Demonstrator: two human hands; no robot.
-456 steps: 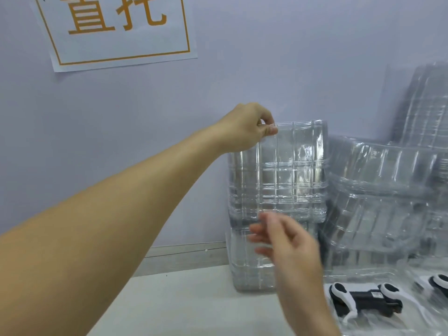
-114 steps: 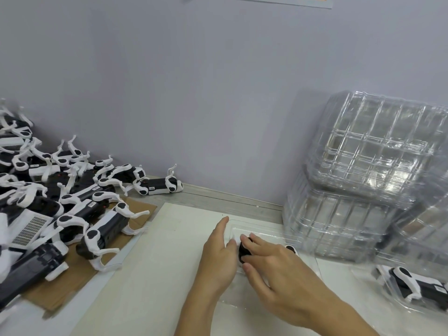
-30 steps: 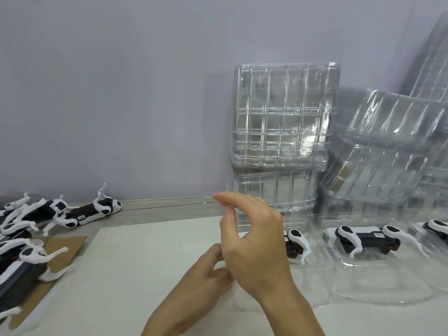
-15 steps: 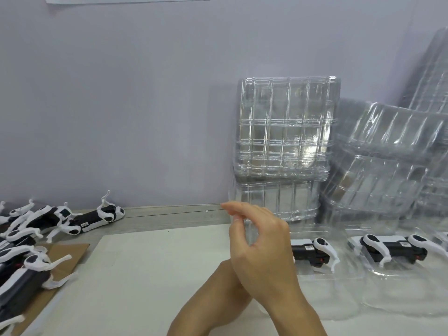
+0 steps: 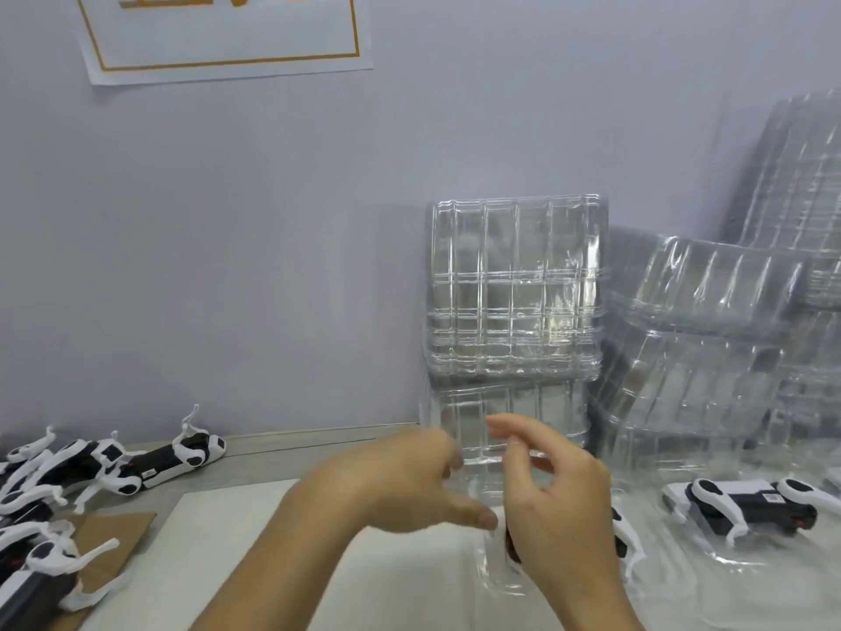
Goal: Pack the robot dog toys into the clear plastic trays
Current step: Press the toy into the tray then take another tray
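My left hand reaches forward with straight fingers toward the foot of a stack of clear plastic trays that stands against the wall. Beside it, my right hand hovers with loosely curled fingers, thumb and forefinger a little apart, and I see nothing held in it. Below that hand lies a clear tray with a black-and-white robot dog toy, mostly hidden by the hand. A second robot dog lies in another tray to the right.
Several loose robot dogs lie at the left, some on brown cardboard. A white board covers the table in front of me. More clear trays lean against the wall at the right. A paper sign hangs above.
My left hand has come out from under the right hand and stretched forward toward the tray stack. The right hand has moved slightly right and forward. The view has tilted upward.
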